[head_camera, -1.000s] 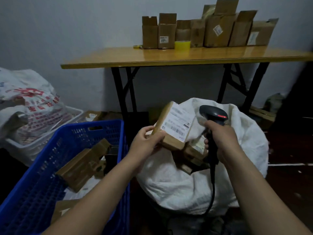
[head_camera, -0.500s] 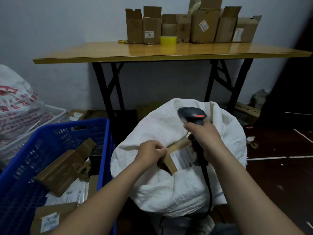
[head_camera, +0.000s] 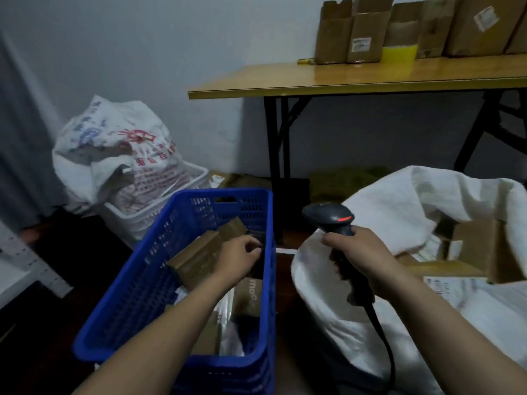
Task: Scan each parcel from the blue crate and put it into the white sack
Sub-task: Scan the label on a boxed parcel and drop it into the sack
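Note:
The blue crate stands low in the middle with several brown parcels and a box printed "moo" inside. My left hand reaches into it, and its fingers curl round the top of a dark parcel against the right wall. To the right, my right hand grips the handle of the black barcode scanner, whose red light is on and whose cable hangs down. The white sack lies open on the right with cardboard parcels inside.
A wooden folding table at the back carries several open cardboard boxes and a yellow tape roll. A printed sack sits in a white basket behind the crate. A white shelf is at the left edge.
The labelled parcel went from my left hand into the white sack. My left hand then moved left into the blue crate. My view turned left, and the scanner stayed in my right hand.

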